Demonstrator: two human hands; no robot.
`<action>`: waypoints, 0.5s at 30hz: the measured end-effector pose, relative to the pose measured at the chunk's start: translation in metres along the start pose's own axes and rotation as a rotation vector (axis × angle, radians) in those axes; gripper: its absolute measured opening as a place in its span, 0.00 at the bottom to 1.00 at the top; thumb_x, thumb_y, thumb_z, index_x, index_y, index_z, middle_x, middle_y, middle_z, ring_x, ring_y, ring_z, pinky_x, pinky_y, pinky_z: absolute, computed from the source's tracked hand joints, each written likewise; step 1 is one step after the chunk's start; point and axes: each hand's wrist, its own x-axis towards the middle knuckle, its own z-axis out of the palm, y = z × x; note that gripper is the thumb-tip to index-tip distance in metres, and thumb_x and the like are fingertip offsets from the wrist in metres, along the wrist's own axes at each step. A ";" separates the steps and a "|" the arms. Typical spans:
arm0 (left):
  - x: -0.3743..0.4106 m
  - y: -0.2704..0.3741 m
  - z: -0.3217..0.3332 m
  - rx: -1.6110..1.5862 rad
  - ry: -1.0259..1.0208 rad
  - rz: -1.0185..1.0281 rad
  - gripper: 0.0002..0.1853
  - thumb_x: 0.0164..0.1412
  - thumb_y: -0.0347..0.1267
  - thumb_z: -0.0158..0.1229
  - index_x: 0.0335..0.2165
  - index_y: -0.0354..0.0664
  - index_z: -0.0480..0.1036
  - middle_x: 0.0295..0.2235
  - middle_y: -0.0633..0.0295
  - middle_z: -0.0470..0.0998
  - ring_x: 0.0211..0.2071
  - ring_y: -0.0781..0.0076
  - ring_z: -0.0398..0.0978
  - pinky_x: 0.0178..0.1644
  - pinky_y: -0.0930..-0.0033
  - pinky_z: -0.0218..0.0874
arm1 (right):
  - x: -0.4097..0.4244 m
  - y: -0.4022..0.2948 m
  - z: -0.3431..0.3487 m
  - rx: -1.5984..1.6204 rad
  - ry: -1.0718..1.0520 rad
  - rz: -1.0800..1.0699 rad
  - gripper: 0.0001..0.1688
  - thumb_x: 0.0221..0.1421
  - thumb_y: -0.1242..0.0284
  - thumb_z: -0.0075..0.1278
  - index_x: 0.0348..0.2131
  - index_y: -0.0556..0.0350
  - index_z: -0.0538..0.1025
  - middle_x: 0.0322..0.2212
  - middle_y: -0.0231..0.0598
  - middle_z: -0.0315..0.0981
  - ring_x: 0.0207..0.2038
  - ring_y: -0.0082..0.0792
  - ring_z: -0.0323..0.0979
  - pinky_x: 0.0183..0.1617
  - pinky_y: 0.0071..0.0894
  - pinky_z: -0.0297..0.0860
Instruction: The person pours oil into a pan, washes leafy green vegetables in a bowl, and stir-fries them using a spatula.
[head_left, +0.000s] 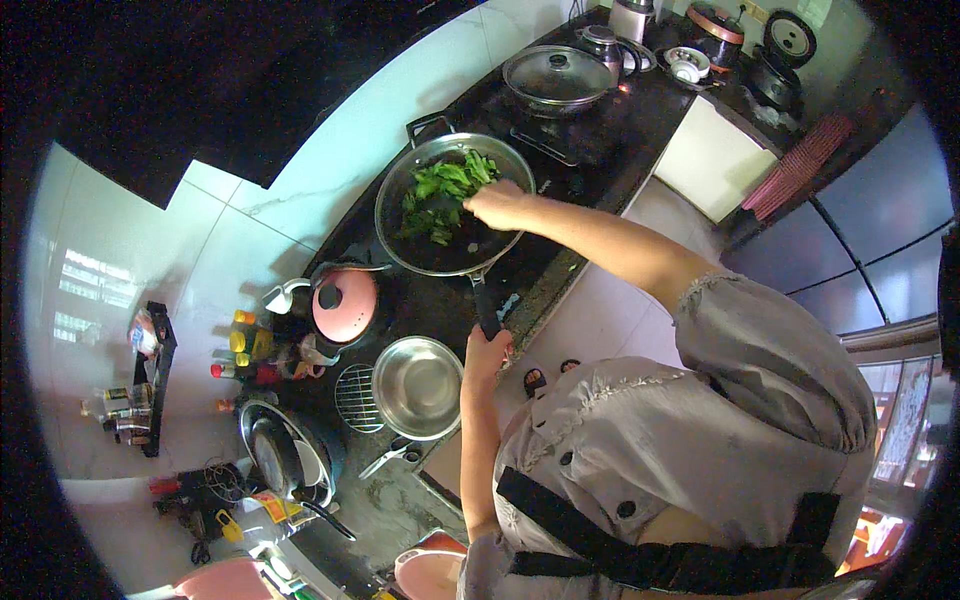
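My left hand (486, 356) grips the black handle (487, 306) of a wide frying pan (379, 214). Inside the pan, green leafy vegetables (450, 180) lie in a loose heap, mostly towards the far side. My right hand (496, 205) is over the pan at the right edge of the greens, its fingers curled. Whether those fingers hold a utensil or some leaves is hidden from this angle. A small pale bit (472, 247) rests on the dark pan bottom near the handle.
A glass-lidded pan (559, 75) stands beyond on the cooktop. Left of the handle are a pink lidded pot (345, 306), a steel bowl (418, 388), a wire rack (360, 398) and scissors (388, 456). Bottles (251, 345) line the wall. A pan sits in a basin (330, 480).
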 end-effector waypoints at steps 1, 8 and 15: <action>0.001 -0.003 -0.005 -0.015 -0.004 -0.011 0.07 0.44 0.28 0.52 0.26 0.37 0.64 0.14 0.64 0.68 0.13 0.79 0.64 0.16 0.77 0.52 | -0.002 -0.008 0.007 -0.103 -0.067 -0.078 0.17 0.52 0.72 0.38 0.41 0.51 0.71 0.24 0.48 0.72 0.28 0.50 0.72 0.30 0.47 0.68; 0.006 -0.019 -0.010 -0.031 0.036 -0.010 0.06 0.45 0.28 0.52 0.24 0.37 0.65 0.12 0.65 0.68 0.12 0.80 0.64 0.15 0.77 0.52 | -0.071 0.022 -0.065 -0.110 -0.051 -0.068 0.09 0.44 0.69 0.45 0.26 0.48 0.76 0.24 0.43 0.74 0.29 0.47 0.73 0.29 0.47 0.69; 0.005 -0.010 -0.003 0.000 0.028 0.014 0.06 0.45 0.28 0.53 0.21 0.38 0.65 0.12 0.65 0.68 0.12 0.80 0.64 0.15 0.77 0.53 | -0.114 0.000 -0.062 -0.076 -0.261 -0.040 0.09 0.43 0.72 0.43 0.25 0.55 0.74 0.24 0.50 0.73 0.29 0.50 0.72 0.30 0.47 0.69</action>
